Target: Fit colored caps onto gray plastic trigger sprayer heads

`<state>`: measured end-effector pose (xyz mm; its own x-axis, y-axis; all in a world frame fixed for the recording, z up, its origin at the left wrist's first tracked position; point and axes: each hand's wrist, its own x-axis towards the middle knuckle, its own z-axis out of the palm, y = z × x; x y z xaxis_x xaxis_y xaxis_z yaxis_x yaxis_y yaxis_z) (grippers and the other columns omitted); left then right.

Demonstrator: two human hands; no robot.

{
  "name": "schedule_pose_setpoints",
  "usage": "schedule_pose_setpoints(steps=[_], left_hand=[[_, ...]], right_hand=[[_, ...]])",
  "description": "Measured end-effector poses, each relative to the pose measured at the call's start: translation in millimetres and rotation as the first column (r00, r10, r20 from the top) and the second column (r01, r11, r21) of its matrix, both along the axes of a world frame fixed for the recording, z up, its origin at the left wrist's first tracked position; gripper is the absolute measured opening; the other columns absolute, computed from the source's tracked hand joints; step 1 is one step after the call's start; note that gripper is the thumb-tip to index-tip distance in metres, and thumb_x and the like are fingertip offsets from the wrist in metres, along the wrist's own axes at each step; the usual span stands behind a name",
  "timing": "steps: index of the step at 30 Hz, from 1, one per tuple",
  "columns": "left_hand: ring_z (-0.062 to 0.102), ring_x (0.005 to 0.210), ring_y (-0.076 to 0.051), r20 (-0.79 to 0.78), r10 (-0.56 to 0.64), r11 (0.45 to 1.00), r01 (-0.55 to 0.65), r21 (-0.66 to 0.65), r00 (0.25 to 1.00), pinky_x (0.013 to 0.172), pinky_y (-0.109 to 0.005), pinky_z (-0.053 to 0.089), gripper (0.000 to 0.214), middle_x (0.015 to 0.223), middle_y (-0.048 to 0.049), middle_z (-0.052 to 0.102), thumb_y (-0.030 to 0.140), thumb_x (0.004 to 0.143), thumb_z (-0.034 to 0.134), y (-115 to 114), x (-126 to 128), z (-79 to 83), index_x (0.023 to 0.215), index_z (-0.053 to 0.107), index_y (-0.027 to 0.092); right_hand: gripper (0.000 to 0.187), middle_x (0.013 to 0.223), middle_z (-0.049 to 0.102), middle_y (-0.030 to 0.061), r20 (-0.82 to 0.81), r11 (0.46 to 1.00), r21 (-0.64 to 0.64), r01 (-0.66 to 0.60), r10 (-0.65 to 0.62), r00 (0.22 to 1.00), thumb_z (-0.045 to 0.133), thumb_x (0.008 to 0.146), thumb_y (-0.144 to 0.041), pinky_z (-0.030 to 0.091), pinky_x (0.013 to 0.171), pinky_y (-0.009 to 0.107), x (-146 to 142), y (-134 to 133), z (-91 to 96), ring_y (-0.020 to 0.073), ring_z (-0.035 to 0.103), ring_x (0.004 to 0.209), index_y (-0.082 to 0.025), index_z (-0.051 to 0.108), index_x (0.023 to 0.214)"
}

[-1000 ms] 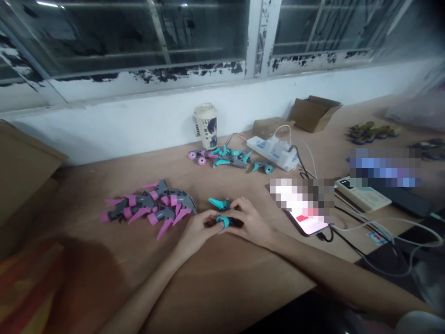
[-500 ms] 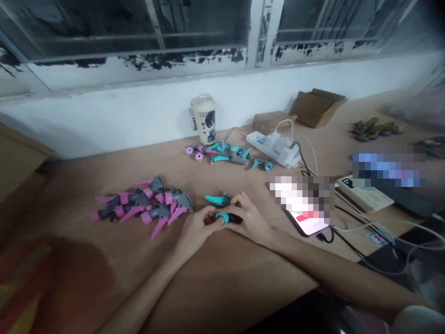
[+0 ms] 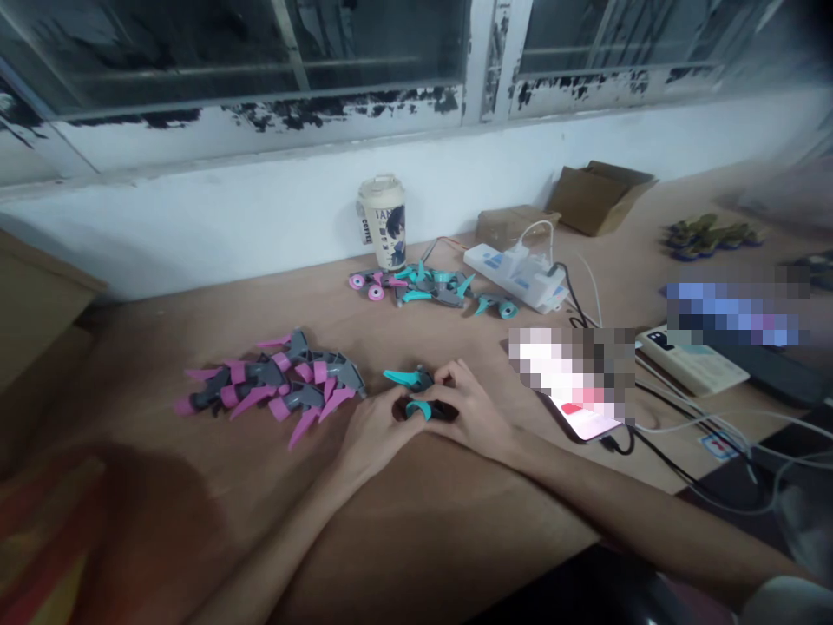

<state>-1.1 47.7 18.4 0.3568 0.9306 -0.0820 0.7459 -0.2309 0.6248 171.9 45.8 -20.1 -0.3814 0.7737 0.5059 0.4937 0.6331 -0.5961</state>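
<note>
Both hands meet over the table around a dark-grey and teal plastic piece, its curved teal band [image 3: 418,410] showing between them. My left hand [image 3: 381,425] closes on this piece from the left, thumb at the band. From the right, my right hand [image 3: 478,412] pinches it with bent fingers. Just beyond the fingers points a teal lever [image 3: 402,378] with a grey body; I cannot tell whether it belongs to the same piece. To the left lies a cluster of grey plastic pieces with pink levers and pink bands [image 3: 279,382].
Behind the hands lie more grey pieces with teal and pink parts [image 3: 433,286], near a paper coffee cup [image 3: 383,224]. A white power strip [image 3: 517,276], a lit phone [image 3: 573,391], cables and a cream power bank [image 3: 693,358] are on the right. An open cardboard box [image 3: 595,198] stands behind.
The view has shifted slightly. Between my hands, the teal band has turned a little and shows a more open curve. Both hands keep their hold in nearly the same place.
</note>
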Motion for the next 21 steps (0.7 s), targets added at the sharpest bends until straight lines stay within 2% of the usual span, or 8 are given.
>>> schedule_pose_setpoints(steps=[7,13,17,21], left_hand=[[0.056,0.063,-0.016,-0.133,0.039,0.998,-0.033,0.05,0.99,0.055,-0.025,0.032,0.021,0.069,-0.0008,0.062,0.029,0.082,0.042,-3,7,0.2,0.077,0.059,0.019],[0.061,0.077,-0.018,-0.081,0.098,0.994,-0.095,0.048,0.992,0.064,-0.026,0.04,0.018,0.082,-0.0012,0.066,0.032,0.083,0.045,-8,10,4.9,0.085,0.059,0.021],[0.061,0.074,-0.018,-0.215,0.212,0.951,-0.151,0.269,0.953,0.059,-0.025,0.039,0.015,0.09,-0.0031,0.065,0.027,0.079,0.05,-19,13,9.9,0.087,0.059,0.02],[0.061,0.073,-0.019,-0.334,0.244,0.897,-0.081,0.435,0.91,0.055,-0.026,0.035,0.014,0.082,-0.0024,0.065,0.025,0.08,0.049,-28,18,12.1,0.077,0.063,0.02]], right_hand=[[0.017,0.092,0.048,0.0059,0.061,1.0,0.011,0.02,-0.02,0.998,0.062,0.08,-0.035,0.042,0.073,0.034,-1,1,-2.9,0.0194,0.045,0.086,-0.023,0.065,0.091],[0.015,0.088,0.05,0.0054,0.103,0.99,0.053,0.127,-0.132,0.986,0.066,0.076,-0.03,0.039,0.074,0.035,-2,-2,-0.7,0.0199,0.045,0.085,-0.02,0.064,0.087],[0.011,0.086,0.052,0.005,0.115,0.974,0.088,0.21,-0.219,0.969,0.063,0.076,-0.027,0.036,0.071,0.034,-5,-5,-0.2,0.0195,0.046,0.082,-0.019,0.063,0.084],[0.01,0.085,0.054,0.0045,0.136,0.969,0.102,0.226,-0.239,0.962,0.063,0.076,-0.025,0.034,0.071,0.034,-7,-7,1.2,0.0193,0.047,0.083,-0.018,0.062,0.082]])
